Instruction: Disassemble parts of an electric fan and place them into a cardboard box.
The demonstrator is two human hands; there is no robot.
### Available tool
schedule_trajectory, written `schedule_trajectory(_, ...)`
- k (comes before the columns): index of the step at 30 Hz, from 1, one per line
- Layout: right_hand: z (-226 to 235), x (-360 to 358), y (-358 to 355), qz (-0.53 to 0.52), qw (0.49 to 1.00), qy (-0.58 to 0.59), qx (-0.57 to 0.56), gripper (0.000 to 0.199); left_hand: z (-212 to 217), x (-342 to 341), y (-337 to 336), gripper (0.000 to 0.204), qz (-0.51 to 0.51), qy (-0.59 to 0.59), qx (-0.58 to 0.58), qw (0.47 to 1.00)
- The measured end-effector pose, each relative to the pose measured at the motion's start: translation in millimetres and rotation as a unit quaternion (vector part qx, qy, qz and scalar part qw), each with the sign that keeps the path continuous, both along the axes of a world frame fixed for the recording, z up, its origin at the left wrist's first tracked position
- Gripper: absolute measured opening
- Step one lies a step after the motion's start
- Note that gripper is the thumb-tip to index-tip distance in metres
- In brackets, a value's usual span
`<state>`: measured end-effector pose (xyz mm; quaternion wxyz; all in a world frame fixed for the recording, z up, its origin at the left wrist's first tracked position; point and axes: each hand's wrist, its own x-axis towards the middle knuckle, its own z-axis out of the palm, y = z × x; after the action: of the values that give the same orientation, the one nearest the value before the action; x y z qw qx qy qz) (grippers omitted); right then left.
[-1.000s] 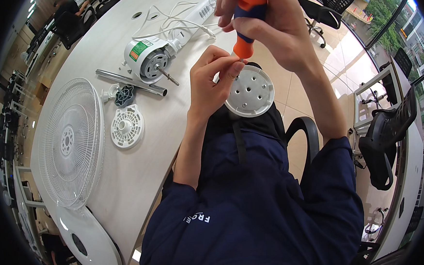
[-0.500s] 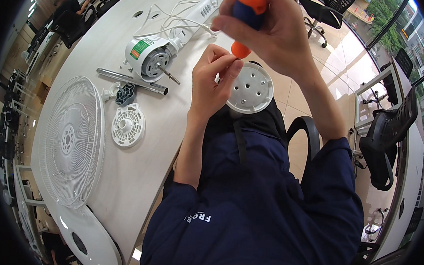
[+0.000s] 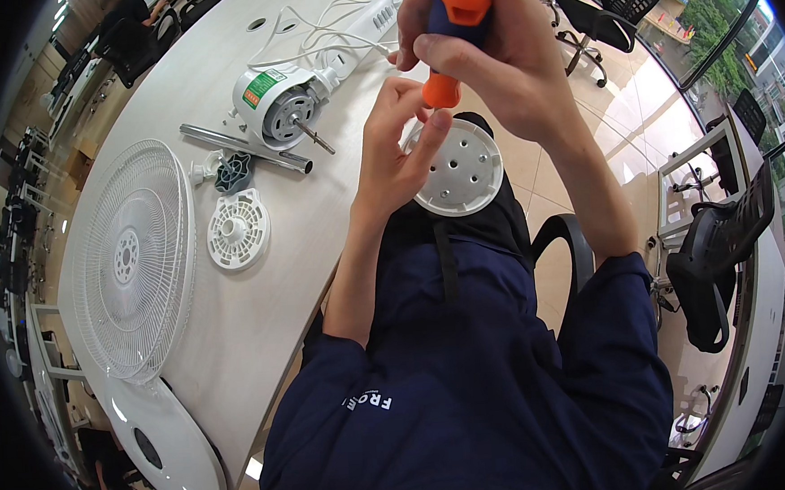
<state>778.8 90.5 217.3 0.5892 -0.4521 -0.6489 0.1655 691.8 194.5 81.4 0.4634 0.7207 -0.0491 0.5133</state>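
Note:
My right hand [image 3: 516, 67] is wrapped round the handle of an orange and dark blue screwdriver [image 3: 466, 2], held upright over my lap. My left hand [image 3: 395, 146] pinches with thumb and forefinger just below the handle's orange lower end; the shaft and tip are hidden there. Below the hands a round white plastic part [image 3: 461, 182] with several holes rests at my lap, its upper left edge behind my left fingers. To the left on the table lies a white fan motor [image 3: 281, 108] with its metal shaft pointing towards me.
Left on the table lie a wire fan guard [image 3: 128, 261], a white fan base [image 3: 176, 447], a metal tube [image 3: 247, 150], a dark grey knob [image 3: 233, 172] and a white slotted disc [image 3: 237, 232]. A power strip [image 3: 362, 36] with cables sits behind the motor. Office chairs stand to the right.
The screwdriver handle has turned and tilted slightly, with its lower end a little further left. My right fingers have shifted round it; the white part has moved slightly down and left.

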Motion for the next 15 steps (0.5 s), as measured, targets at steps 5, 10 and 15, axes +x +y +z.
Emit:
schedule_trajectory(5, 1, -10, -1, -0.058, 0.998, -0.019, -0.019, 0.040, -4, -4, 5, 0.014, -0.014, 0.014, -0.009, 1.000)
schedule_trajectory(10, -9, -6, 6, -0.003, 0.999, 0.030, -0.026, 0.043, -3, -5, 3, 0.012, 0.026, 0.027, -0.029, 0.999)
schedule_trajectory(15, -4, 3, 1, 0.011, 0.998, 0.051, -0.032, 0.046, 0, -24, 0, 0.014, 0.090, 0.073, 0.071, 0.991)
